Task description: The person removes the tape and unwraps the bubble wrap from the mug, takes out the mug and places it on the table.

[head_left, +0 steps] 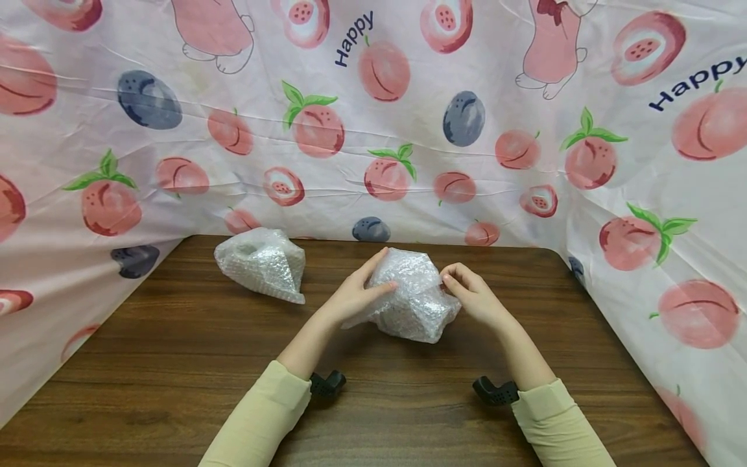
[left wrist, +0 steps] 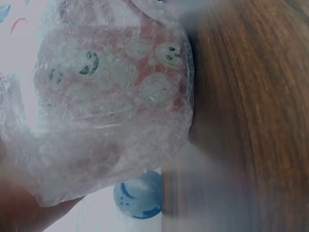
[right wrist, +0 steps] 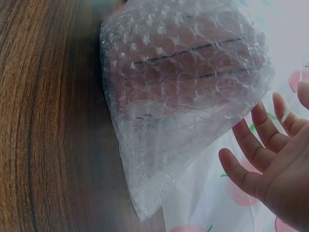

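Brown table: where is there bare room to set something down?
Free: table left of the left sleeve; between right hand and printed cloth; front, between left sleeve and right sleeve. Crowded: centre, where left hand holds a bubble-wrapped bundle; back left, another wrapped bundle.

A pinkish, face-printed object (left wrist: 137,67) — wrapped in crumpled clear bubble wrap (head_left: 411,295) — rests on the brown wooden table (head_left: 408,415).

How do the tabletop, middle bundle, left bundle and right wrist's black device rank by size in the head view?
Tabletop
Middle bundle, though it sits nearer
Left bundle
Right wrist's black device
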Demonstrator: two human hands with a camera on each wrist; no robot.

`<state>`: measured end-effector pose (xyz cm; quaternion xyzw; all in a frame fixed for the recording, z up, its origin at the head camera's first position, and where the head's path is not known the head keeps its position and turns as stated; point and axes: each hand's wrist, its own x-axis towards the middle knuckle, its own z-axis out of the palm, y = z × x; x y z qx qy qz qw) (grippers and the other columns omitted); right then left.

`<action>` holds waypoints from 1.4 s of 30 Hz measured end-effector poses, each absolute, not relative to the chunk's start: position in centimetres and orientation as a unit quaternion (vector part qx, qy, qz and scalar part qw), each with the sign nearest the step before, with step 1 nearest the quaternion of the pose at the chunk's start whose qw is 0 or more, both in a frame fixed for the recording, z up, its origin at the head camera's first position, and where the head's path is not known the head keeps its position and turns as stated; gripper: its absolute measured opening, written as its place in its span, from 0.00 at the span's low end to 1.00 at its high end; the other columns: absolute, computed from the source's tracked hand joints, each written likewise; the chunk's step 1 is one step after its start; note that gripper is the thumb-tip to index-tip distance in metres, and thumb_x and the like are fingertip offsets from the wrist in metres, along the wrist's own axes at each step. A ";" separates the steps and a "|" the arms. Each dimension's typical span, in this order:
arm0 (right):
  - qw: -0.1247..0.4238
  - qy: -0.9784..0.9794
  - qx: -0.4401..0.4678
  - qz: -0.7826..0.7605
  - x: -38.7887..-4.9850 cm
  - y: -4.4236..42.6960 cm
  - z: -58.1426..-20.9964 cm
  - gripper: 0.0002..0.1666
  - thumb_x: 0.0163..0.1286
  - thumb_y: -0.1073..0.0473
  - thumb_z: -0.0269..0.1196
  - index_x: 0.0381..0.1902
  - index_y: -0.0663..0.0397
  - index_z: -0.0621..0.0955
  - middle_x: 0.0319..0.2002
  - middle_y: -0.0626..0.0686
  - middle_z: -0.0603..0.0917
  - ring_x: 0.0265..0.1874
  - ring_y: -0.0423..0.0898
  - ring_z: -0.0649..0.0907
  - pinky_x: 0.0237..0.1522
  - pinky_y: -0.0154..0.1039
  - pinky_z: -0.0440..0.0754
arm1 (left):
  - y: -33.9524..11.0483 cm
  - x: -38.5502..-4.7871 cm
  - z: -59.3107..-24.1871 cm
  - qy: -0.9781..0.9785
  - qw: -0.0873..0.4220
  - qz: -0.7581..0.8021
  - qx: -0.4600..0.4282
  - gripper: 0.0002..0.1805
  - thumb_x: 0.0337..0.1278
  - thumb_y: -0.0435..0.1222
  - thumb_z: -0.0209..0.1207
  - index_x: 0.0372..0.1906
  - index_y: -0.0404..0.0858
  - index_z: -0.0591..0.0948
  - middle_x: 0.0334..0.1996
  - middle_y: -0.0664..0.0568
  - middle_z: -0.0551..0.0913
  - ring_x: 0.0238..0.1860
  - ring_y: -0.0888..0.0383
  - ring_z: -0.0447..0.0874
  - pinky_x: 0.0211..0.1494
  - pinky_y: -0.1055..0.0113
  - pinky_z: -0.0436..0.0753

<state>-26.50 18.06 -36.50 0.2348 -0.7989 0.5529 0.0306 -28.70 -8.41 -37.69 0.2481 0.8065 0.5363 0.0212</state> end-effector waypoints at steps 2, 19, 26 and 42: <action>0.029 -0.794 0.230 0.562 -26.6 18.1 -36.6 0.14 0.78 0.63 0.46 0.47 0.71 0.71 0.43 0.61 0.76 0.49 0.59 0.76 0.56 0.55 0.72 | -8.5 -28.8 -37.7 0.797 0.029 0.550 0.249 0.41 0.62 0.46 0.61 0.76 0.55 0.54 0.74 0.56 0.53 0.72 0.51 0.51 0.69 0.48 0.56; 0.030 -0.803 0.239 0.545 -26.4 18.0 -36.8 0.19 0.77 0.61 0.48 0.58 0.71 0.71 0.48 0.65 0.77 0.52 0.58 0.76 0.55 0.52 0.74 | -10.5 -28.6 -36.6 0.739 0.134 0.613 0.244 0.46 0.60 0.45 0.63 0.75 0.66 0.47 0.74 0.46 0.47 0.72 0.47 0.47 0.67 0.43 0.56; 0.055 -0.816 0.238 0.524 -26.4 17.8 -37.2 0.19 0.73 0.64 0.55 0.59 0.66 0.71 0.49 0.62 0.76 0.48 0.54 0.76 0.52 0.46 0.74 | -11.8 -28.9 -36.1 0.767 0.127 0.550 0.304 0.54 0.56 0.36 0.66 0.76 0.59 0.42 0.73 0.39 0.48 0.70 0.41 0.52 0.66 0.47 0.62; 0.068 -0.826 0.266 0.493 -26.6 17.8 -37.7 0.32 0.66 0.72 0.56 0.68 0.57 0.68 0.59 0.63 0.66 0.53 0.62 0.74 0.50 0.54 0.75 | -13.8 -30.6 -36.7 0.758 0.040 0.571 0.313 0.28 0.77 0.40 0.39 0.76 0.41 0.52 0.74 0.47 0.52 0.71 0.47 0.52 0.70 0.48 0.53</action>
